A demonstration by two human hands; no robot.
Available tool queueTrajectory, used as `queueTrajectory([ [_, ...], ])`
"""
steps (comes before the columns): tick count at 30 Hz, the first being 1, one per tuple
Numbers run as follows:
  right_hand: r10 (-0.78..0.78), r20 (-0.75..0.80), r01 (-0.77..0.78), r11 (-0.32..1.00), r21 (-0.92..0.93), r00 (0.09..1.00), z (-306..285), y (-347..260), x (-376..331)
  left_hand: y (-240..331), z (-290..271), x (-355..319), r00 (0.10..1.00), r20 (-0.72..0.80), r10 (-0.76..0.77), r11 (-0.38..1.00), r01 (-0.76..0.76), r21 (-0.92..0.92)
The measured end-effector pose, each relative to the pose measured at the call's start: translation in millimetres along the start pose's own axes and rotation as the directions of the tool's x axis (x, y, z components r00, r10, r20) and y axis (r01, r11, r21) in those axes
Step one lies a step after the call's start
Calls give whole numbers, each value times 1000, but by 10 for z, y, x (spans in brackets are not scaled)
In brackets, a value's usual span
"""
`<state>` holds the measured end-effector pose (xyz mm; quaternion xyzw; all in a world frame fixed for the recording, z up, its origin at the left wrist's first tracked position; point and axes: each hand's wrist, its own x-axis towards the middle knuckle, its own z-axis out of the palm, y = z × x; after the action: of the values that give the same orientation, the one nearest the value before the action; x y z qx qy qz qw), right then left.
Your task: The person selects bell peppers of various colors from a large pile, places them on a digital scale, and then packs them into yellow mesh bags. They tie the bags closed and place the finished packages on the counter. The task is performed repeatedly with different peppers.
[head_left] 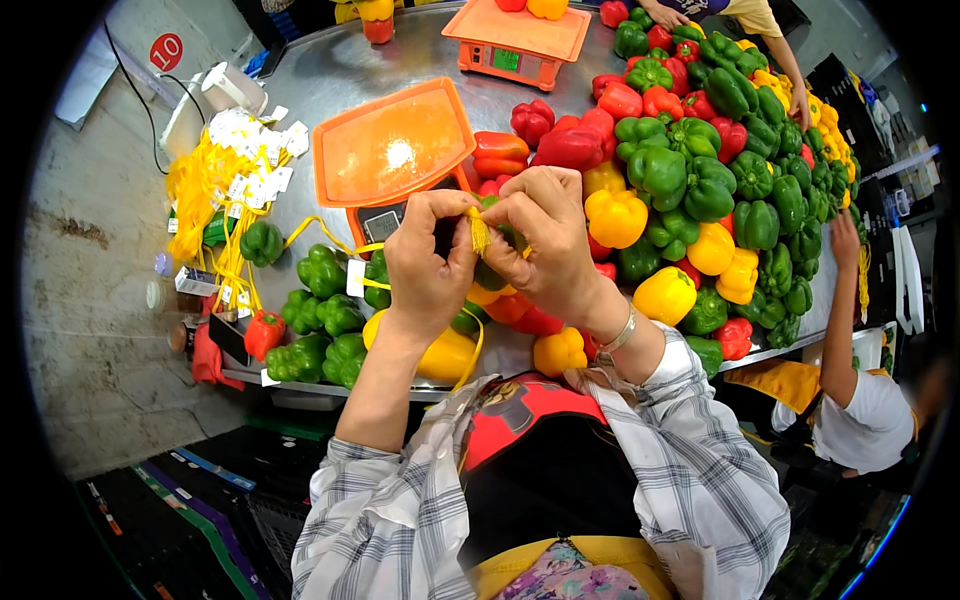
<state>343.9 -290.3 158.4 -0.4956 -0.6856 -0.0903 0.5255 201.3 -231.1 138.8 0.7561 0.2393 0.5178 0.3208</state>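
Hands point(430, 265) curled close together, pinching yellow netting point(480, 234).

Table point(345, 72): shiny metal, under near orange scale point(390, 145)
Tags point(250, 150): yellow-strapped heap left of it
Peppers point(690, 185): mixed-colour pile right of it
Second scale point(518, 32): beyond it

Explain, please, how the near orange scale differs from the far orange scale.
The near orange scale has a bare tray, while the far orange scale carries a red pepper and a yellow pepper. The near scale's display looks grey, whereas the far scale's display glows green. The left hand partly blocks the view of the near scale, but not of the far scale. Both stand on the metal table.
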Motion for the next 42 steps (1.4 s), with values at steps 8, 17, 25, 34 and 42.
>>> queueTrajectory([
  [8,-62,244,36,993,109,968,-167,76,125,-105,-190,-9,995,48,86,996,-88,31],
  [17,-167,286,90,960,265,943,-41,367,288,-216,-151,-84,999,-25,29,978,-34,-205],
  [25,-366,333,240,900,362,869,45,524,447,-288,-200,-119,999,-38,3,968,-13,-249],
  [34,-227,328,150,958,243,917,65,391,360,-288,-233,-95,1000,-22,6,962,-12,-273],
  [42,20,317,-92,972,215,948,85,278,208,-284,-203,-60,998,-49,47,978,-56,-200],
])
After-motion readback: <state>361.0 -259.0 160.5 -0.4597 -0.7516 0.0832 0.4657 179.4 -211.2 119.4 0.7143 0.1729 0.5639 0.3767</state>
